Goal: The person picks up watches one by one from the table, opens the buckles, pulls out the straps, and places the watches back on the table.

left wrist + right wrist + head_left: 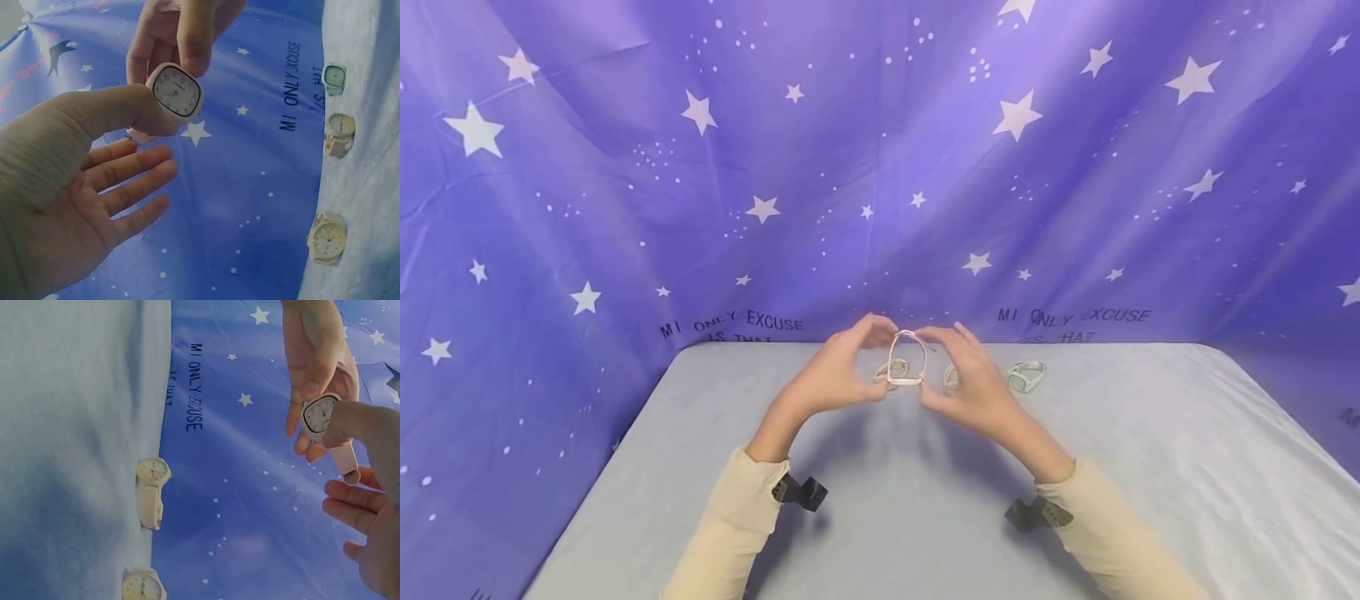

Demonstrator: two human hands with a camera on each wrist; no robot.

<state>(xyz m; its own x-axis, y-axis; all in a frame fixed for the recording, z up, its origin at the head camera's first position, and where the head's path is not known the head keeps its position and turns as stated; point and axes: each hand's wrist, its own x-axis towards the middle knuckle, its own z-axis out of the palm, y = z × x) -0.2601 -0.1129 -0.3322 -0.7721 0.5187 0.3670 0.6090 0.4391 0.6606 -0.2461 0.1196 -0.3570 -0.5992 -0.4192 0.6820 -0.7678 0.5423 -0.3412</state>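
Note:
A pale pink wristwatch [906, 382] with a rounded-square face is held up above the table, its strap forming a loop. My left hand [835, 371] pinches one side of it and my right hand [973, 385] the other. In the left wrist view, the left thumb presses beside the watch face [177, 92] while the other left fingers spread below. In the right wrist view, the right thumb covers part of the dial [317, 416], and a strap end [345, 461] hangs toward the right fingers.
Behind the hands, a pale green watch [1022, 379] and two cream watches, one left [328, 240] and one in the middle [340, 126], lie near the far edge of the cloth-covered table [895, 517]. A purple starry curtain [880, 167] hangs behind.

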